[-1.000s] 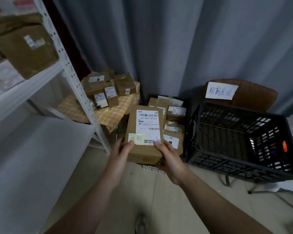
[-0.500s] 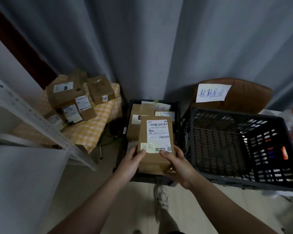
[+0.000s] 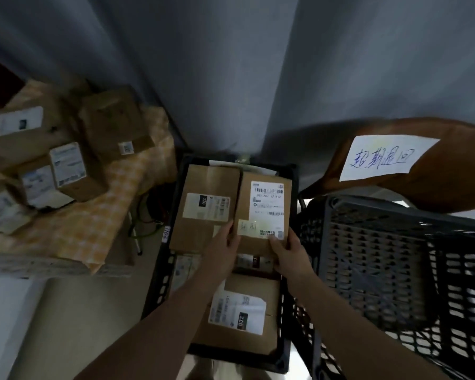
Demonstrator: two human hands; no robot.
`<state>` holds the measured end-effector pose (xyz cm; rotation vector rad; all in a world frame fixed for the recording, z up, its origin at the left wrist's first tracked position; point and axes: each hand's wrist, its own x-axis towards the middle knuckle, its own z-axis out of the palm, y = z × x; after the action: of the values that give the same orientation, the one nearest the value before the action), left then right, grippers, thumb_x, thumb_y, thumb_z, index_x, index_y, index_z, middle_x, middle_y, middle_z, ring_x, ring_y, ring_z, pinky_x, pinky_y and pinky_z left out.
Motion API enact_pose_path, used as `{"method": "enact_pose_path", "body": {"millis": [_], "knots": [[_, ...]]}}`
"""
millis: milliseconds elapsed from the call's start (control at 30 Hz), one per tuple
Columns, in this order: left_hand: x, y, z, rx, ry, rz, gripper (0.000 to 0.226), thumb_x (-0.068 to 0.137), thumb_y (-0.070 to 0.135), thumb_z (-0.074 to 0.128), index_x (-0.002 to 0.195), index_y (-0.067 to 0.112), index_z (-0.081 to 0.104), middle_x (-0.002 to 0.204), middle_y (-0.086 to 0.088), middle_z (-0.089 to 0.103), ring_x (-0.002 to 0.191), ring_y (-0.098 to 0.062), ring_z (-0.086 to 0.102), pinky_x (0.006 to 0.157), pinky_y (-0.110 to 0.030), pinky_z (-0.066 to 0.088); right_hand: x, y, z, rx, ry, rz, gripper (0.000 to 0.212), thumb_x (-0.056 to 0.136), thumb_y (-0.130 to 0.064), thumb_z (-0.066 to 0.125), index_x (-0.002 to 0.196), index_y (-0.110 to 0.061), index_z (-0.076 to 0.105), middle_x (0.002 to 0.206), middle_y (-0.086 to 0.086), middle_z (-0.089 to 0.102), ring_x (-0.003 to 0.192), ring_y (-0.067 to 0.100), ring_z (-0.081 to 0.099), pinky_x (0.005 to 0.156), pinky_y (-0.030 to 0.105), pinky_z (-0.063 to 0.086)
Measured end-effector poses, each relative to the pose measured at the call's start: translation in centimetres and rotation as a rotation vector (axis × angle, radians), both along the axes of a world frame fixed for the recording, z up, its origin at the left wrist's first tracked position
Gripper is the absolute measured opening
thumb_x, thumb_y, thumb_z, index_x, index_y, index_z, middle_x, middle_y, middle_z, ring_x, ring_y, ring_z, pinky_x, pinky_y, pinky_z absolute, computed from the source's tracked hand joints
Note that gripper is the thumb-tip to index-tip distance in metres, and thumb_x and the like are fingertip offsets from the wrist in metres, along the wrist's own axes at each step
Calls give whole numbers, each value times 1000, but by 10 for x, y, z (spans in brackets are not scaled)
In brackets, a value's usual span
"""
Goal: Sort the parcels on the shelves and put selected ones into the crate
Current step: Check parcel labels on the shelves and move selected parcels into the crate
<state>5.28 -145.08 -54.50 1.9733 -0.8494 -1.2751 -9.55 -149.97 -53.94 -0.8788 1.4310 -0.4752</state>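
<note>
Both hands are gripping one parcel by its near end: left hand and right hand pinching opposite corners, over the black crate of parcels.

small crate packed with parcels | big crate right: open top, bare floor reachable

We are seeing the left hand and right hand covering the near corners of the parcel, and its label print is coming out too small to read. In the lower centre they are hiding most of a box in the crate. At the left edge the blurred pile is running out of frame. The big crate is running off the right and bottom edges.
</note>
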Motion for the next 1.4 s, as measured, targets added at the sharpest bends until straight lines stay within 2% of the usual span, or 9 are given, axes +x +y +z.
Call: {"method": "enact_pose_path", "body": {"millis": [133,200,367,533,667,800,933,1167,1400], "knots": [[7,-39,-43,21,-9,32,44,101,24,44,144,24,34,135,1,52,119,-18,51,102,-43,44,16,-37,-42,-128,120,18,54,96,-20,57,145,-23,37,125,-1,61,100,10,59,79,23,52],[11,-54,-56,12,-2,46,45,101,24,44,144,23,35,136,1,51,123,-18,49,104,-42,42,23,-51,-57,-172,162,7,54,96,-23,57,146,-21,36,127,-1,58,106,12,58,80,19,48],[21,-72,-77,-22,-186,-28,56,96,27,54,146,22,31,145,-3,38,129,-18,42,108,-42,38,38,-70,-86,-266,287,-19,60,92,-24,64,144,-17,35,138,4,49,124,18,51,98,29,46],[28,-76,-83,-60,-300,-256,62,92,21,61,146,27,31,142,-5,34,129,-18,38,100,-23,29,40,-66,-95,-331,345,-4,60,93,-27,62,145,-22,33,141,5,40,123,16,47,95,25,43],[33,-79,-83,-58,-368,-317,63,92,28,61,147,29,30,143,-6,35,129,-19,39,103,-29,33,38,-67,-96,-340,424,69,64,94,-35,59,148,-23,28,142,4,41,126,19,46,90,28,45],[34,-82,-78,-32,-417,-377,63,93,31,58,149,27,27,145,-9,35,131,-24,37,108,-39,36,38,-75,-90,-308,531,174,66,93,-42,57,148,-23,25,141,6,43,127,24,45,95,43,48],[36,-84,-72,20,-492,-417,67,94,34,55,151,24,22,146,-11,34,131,-26,37,106,-41,36,34,-78,-78,-328,566,251,64,93,-40,56,147,-26,25,139,7,43,124,26,47,91,47,51],[41,-68,-35,69,-651,-474,64,97,39,49,151,21,21,149,-12,31,134,-29,32,107,-44,36,23,-78,-40,-438,675,527,54,97,-38,48,145,-22,29,143,8,38,130,27,37,95,43,46],[54,-1,47,142,-1043,-533,55,101,37,35,150,19,20,153,-10,26,137,-28,28,108,-40,28,28,-49,31,-582,769,897,45,101,-33,39,143,-15,36,143,9,38,134,27,32,103,42,38]]}}
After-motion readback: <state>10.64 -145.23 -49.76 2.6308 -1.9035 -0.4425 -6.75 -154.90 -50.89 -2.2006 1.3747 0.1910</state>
